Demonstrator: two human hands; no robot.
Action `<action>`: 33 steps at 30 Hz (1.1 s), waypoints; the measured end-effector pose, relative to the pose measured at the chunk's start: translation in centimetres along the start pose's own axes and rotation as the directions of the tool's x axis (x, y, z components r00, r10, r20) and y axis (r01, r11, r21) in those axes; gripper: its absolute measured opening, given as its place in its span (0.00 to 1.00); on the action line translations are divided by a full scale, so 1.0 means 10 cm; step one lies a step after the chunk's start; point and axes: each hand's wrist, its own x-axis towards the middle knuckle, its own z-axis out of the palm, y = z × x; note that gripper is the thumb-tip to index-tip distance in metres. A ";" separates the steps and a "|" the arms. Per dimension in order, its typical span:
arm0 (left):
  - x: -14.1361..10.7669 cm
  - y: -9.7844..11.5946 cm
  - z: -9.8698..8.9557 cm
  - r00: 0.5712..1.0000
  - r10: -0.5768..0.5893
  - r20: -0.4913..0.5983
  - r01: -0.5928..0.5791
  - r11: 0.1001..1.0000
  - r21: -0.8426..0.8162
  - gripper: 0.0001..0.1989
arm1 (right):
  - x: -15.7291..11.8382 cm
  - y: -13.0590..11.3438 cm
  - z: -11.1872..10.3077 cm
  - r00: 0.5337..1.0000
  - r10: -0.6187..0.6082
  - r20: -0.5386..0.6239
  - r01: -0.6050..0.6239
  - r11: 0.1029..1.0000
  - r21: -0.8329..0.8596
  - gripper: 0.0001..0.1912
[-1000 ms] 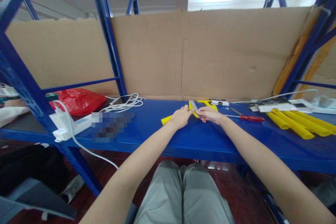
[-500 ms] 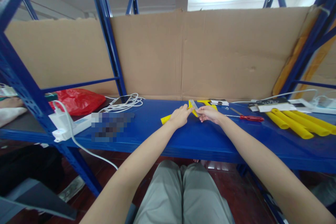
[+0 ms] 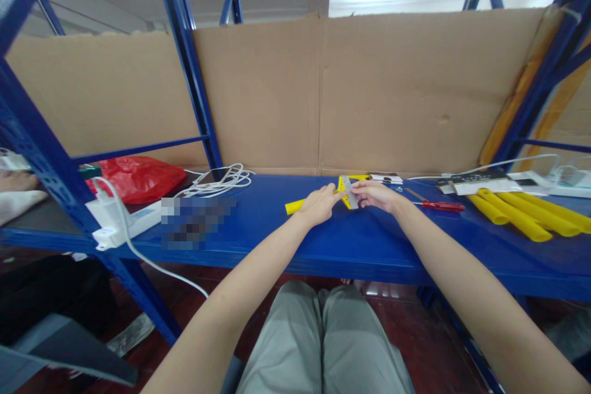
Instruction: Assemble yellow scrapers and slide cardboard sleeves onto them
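My left hand (image 3: 317, 204) is closed around the handle of a yellow scraper (image 3: 293, 206), whose butt end sticks out to the left and whose wider head points right. A flat grey metal blade (image 3: 351, 192) lies across that head. My right hand (image 3: 376, 194) pinches the blade's right side between thumb and fingers. Just behind the hands, another yellow piece (image 3: 359, 177) is partly hidden. To the right of my right hand rests a screwdriver (image 3: 442, 206) with a red handle, its shaft partly covered by the hand.
Several yellow tubes (image 3: 526, 217) lie at the right beside black-and-white packets (image 3: 484, 183). Small bits of metal (image 3: 398, 189) sit near a white card (image 3: 386, 178). Leftward are a white power strip (image 3: 143, 217), coiled cable (image 3: 226, 181) and a red bag (image 3: 138, 178). Cardboard (image 3: 392, 92) walls the back.
The blade has turned and now lies flatter across the scraper's head, showing more of its face. My right hand has shifted slightly right and up; my left moved a little right with the scraper.
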 end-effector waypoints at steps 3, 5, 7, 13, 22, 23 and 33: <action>0.00 0.02 -0.03 0.999 0.041 0.009 -0.042 0.999 0.021 0.31 | 0.00 -0.02 0.01 0.994 -0.003 -0.112 0.007 0.999 0.032 0.04; 0.00 0.02 -0.03 0.998 0.061 0.014 -0.061 0.997 0.039 0.31 | -0.01 -0.04 0.03 0.989 0.004 -0.145 0.001 1.000 0.031 0.07; -0.01 0.02 -0.03 0.998 0.068 0.009 -0.069 0.996 0.051 0.31 | -0.02 -0.05 0.05 0.989 0.003 -0.149 0.001 1.000 0.022 0.08; -0.01 0.01 -0.04 0.997 0.080 0.006 -0.080 0.994 0.079 0.31 | -0.04 -0.05 0.07 0.983 -0.025 -0.180 0.025 1.000 0.001 0.09; -0.01 0.02 -0.02 0.992 0.123 -0.006 -0.122 0.989 0.079 0.31 | 0.05 0.05 0.08 0.981 -0.100 -0.164 0.093 0.994 -0.055 0.09; -0.01 0.02 -0.02 0.992 0.129 -0.007 -0.128 0.988 0.085 0.31 | 0.06 0.06 0.07 0.979 -0.119 -0.166 0.108 0.991 -0.074 0.10; -0.01 0.05 0.01 0.993 0.104 -0.050 -0.099 0.991 0.088 0.30 | 0.11 0.06 0.13 0.928 -0.290 -0.233 0.253 0.951 -0.178 0.17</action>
